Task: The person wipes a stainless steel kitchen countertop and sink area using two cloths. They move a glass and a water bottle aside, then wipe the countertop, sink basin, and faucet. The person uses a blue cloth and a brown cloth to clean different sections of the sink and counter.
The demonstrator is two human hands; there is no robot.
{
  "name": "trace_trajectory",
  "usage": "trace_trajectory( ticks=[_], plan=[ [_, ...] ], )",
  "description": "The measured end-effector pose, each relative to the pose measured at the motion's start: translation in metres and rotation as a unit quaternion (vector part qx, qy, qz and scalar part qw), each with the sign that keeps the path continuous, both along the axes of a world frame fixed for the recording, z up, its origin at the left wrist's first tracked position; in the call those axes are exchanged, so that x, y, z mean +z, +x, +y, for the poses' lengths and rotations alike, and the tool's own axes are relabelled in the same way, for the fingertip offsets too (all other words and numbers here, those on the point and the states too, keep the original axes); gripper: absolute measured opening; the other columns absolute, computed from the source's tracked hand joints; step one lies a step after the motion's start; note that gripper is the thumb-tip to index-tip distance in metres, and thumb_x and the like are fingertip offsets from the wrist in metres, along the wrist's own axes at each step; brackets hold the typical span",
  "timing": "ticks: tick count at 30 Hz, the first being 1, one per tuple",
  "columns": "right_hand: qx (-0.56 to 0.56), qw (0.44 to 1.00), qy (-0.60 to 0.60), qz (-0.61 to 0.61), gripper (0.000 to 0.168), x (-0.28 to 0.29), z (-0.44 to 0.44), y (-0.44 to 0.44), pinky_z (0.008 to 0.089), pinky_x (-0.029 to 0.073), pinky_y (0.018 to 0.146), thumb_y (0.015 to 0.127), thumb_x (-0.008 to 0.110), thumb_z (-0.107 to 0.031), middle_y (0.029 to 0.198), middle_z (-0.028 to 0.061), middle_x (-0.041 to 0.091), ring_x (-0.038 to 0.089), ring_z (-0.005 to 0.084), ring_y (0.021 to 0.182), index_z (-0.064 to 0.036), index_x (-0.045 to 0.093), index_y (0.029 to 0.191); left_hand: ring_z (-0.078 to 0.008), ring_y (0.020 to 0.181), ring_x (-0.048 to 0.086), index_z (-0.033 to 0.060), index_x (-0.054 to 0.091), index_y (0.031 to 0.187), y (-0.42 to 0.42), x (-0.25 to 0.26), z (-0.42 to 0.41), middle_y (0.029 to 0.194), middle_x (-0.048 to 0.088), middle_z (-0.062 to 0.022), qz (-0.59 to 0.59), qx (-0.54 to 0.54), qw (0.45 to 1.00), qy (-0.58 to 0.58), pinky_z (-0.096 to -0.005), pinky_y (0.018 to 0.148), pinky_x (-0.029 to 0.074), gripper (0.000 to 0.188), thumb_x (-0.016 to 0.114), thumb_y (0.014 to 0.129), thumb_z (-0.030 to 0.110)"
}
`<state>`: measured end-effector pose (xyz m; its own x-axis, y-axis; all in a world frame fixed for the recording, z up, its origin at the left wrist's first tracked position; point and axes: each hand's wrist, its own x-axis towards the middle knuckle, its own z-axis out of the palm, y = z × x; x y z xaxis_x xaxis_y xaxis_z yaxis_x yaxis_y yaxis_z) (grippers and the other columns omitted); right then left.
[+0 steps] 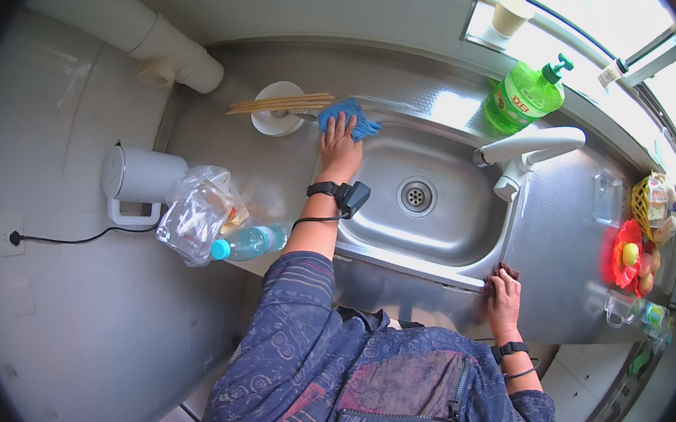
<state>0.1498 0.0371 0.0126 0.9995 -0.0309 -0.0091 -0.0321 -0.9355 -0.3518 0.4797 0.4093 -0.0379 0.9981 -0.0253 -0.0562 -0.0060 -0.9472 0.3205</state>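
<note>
My left hand (342, 147) presses with its fingers on a blue cloth (359, 126) at the far left corner of a stainless steel sink (366, 238). Just left of that cloth, several wooden chopsticks (269, 105) lie across a white bowl (278, 124). A metal utensil handle (307, 117) sticks out of the bowl towards the cloth. At the near right corner of the sink, my right hand (504, 301) holds a bunched dark brown cloth (509, 270) against the rim. The basin shows only its round drain strainer (417, 196).
A white faucet (529, 159) arches over the sink's right side. Behind it stands a green pump bottle of dish soap (522, 100). Left are an electric kettle (140, 175), clear plastic packaging (194, 218) and a water bottle (249, 243). A red fruit dish (621, 263) and glass mug (618, 309) stand right.
</note>
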Motion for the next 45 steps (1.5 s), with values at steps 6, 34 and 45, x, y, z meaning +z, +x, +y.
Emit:
trace_trajectory(
  ticks=[6, 34, 45],
  plan=[
    [0.003, 1.0, -0.012, -0.005, 0.043, -0.002, -0.001, -0.001, 0.0437, 0.041, 0.101, 0.068, 0.059, 0.004, 0.125, 0.0117, 0.053, 0.048, 0.0353, 0.114, -0.008, 0.059, 0.109, -0.0262, 0.146, 0.013, 0.0229, 0.03, 0.149, 0.025, 0.0, -0.003, 0.158, 0.018, -0.0032, 0.009, 0.014, 0.999, -0.028, -0.0475, 0.116, 0.013, 0.059, 0.047, 0.094, 0.036],
    [0.028, 1.0, -0.004, 0.002, 0.044, 0.005, -0.007, 0.002, 0.0437, 0.041, 0.101, 0.068, 0.061, 0.002, 0.128, 0.0128, 0.052, 0.048, 0.0345, 0.114, -0.007, 0.058, 0.111, -0.0353, 0.144, 0.019, 0.0196, 0.036, 0.146, -0.002, -0.024, -0.101, 0.156, 0.023, -0.0139, -0.082, -0.035, 0.991, -0.102, -0.0529, 0.114, 0.016, 0.056, 0.051, 0.093, 0.029],
    [0.034, 0.999, 0.007, -0.003, 0.042, 0.004, -0.009, 0.003, 0.0434, 0.041, 0.1, 0.07, 0.061, 0.0, 0.127, 0.0128, 0.053, 0.048, 0.0344, 0.113, -0.006, 0.059, 0.111, -0.0445, 0.142, 0.017, 0.0134, 0.03, 0.148, -0.019, -0.04, -0.196, 0.155, 0.017, -0.0223, -0.104, -0.072, 0.976, -0.179, -0.0545, 0.113, 0.019, 0.066, 0.057, 0.09, 0.032]
  ],
)
